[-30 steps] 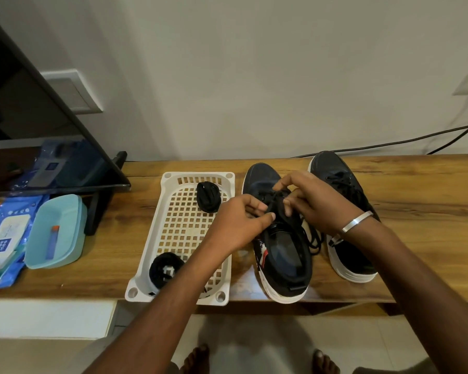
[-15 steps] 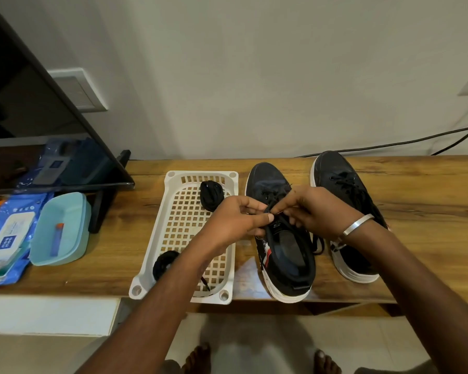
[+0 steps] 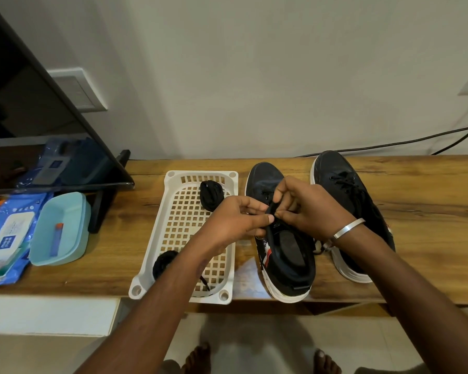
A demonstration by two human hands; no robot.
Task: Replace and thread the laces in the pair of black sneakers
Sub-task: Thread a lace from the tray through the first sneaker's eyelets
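Left hand [image 3: 235, 220] and right hand [image 3: 305, 209] met over near sneaker [image 3: 284, 255], both pinching its tongue [image 3: 273, 209]; hands hid most eyelets. Second sneaker [image 3: 349, 201], laced, stood just right. White basket [image 3: 173, 238] left of near sneaker held two black lace bundles [image 3: 211, 194]. Teal tub [image 3: 61, 230], wipes pack [image 3: 7, 238], TV [image 3: 25, 117] further left on wooden table [image 3: 430, 211].

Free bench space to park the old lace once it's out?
Widest bare patch: bench top right of the right sneaker. Another lies between the blue tub and the white basket. Crowded: both hands over the left sneaker, and the far left by the wipes pack.
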